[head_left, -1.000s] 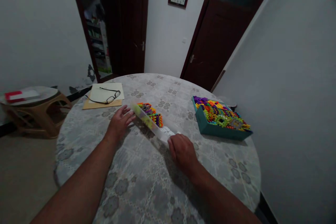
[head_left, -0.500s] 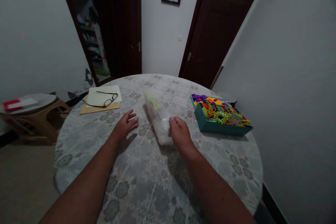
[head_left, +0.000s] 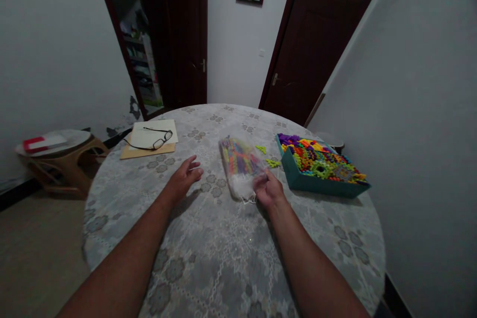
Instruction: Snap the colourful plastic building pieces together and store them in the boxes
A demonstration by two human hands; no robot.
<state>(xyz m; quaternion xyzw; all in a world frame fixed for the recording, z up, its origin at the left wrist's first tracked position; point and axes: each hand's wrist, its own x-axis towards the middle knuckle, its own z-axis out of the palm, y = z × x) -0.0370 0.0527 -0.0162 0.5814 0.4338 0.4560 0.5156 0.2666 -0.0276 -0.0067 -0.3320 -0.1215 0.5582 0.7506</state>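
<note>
A clear plastic bag (head_left: 242, 164) with rows of small colourful pieces inside lies on the middle of the table, slightly tilted. My right hand (head_left: 269, 189) holds its lower right edge, thumb towards the top and fingers partly hidden by the plastic. My left hand (head_left: 184, 177) hovers or rests just left of the bag, fingers apart and holding nothing. Beyond the right hand, small yellow-green pieces (head_left: 273, 163) lie loose on the cloth.
A teal box (head_left: 320, 186) full of colourful small pieces stands at the right. Black glasses (head_left: 158, 144) lie on paper sheets (head_left: 152, 129) at the far left. The round table (head_left: 208, 253) has a grey patterned cloth. A stool (head_left: 63, 174) stands beyond its left side.
The bag has turned from a blurred, narrow view to show its colourful side and sits slightly further right. Yellow-green pieces now show on the cloth. My left hand stays open.
</note>
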